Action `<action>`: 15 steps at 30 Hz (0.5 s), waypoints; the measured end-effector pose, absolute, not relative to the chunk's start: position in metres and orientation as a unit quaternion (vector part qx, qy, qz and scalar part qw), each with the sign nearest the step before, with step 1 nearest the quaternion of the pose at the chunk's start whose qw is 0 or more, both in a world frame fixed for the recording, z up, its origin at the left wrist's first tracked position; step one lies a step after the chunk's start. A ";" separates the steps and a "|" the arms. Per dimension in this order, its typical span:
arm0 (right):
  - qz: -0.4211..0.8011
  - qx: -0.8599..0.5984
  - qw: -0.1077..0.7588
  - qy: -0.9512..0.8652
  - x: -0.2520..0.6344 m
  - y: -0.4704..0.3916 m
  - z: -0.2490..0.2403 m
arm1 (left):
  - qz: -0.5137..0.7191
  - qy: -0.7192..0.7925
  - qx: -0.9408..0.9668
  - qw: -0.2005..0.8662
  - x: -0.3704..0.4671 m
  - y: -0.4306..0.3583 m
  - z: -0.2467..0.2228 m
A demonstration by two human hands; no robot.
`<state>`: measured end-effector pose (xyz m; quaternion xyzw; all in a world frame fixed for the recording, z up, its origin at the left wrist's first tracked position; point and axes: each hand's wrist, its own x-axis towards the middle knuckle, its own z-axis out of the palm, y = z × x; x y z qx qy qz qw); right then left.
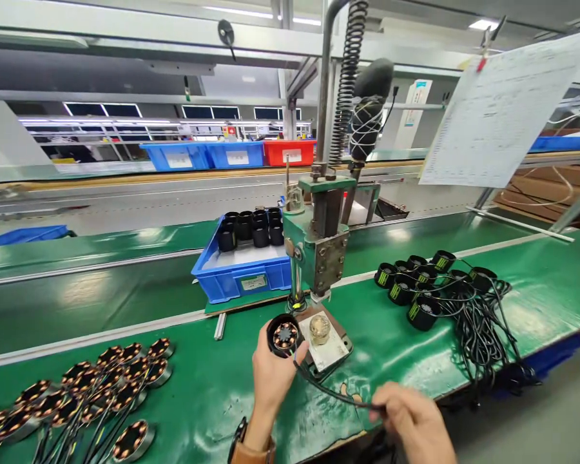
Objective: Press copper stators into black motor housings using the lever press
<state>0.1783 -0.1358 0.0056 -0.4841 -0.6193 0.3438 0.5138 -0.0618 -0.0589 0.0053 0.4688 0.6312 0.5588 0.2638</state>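
My left hand (273, 370) is closed around a black cylindrical motor housing (272, 330), its open end facing me. Inside the housing sits a copper-wound stator (287, 335). A black cable (328, 390) runs out of it to the right. My right hand (408, 412) grips that cable near the table's front edge and is slightly blurred. Just beyond the housing stands a green hand press (314, 238) with a round fixture (319, 328) on its base plate.
Several loose stators (101, 380) with wires lie at the left. A blue bin (241, 274) behind holds several black housings. To the right, several housings with green labels (423, 312) lie by a heap of black cables (481, 328). A paper sheet (502, 116) hangs upper right.
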 end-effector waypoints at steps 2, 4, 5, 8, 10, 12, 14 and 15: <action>0.243 -0.456 0.512 -0.686 0.199 -0.095 0.053 | 0.558 0.625 0.476 0.268 -0.040 -0.051 0.002; 0.149 -0.433 0.516 -0.725 0.211 -0.051 0.082 | 0.558 0.629 0.472 0.266 -0.023 -0.043 -0.008; 0.112 -0.428 0.519 -0.732 0.215 -0.030 0.089 | 0.558 0.629 0.470 0.268 -0.017 -0.038 -0.013; 0.062 -0.432 0.524 -0.732 0.221 0.023 0.086 | 0.558 0.620 0.479 0.275 -0.004 -0.021 -0.025; 0.071 -0.437 0.521 -0.729 0.222 0.049 0.081 | 0.553 0.610 0.494 0.278 0.002 -0.009 -0.026; 0.084 -0.435 0.516 -0.733 0.223 0.067 0.088 | 0.545 0.604 0.510 0.280 0.006 0.002 -0.025; 0.089 -0.425 0.524 -0.733 0.222 0.080 0.115 | 0.540 0.594 0.523 0.287 0.009 0.009 -0.025; 0.088 -0.411 0.541 -0.728 0.221 0.085 0.138 | 0.540 0.588 0.527 0.292 0.011 0.011 -0.026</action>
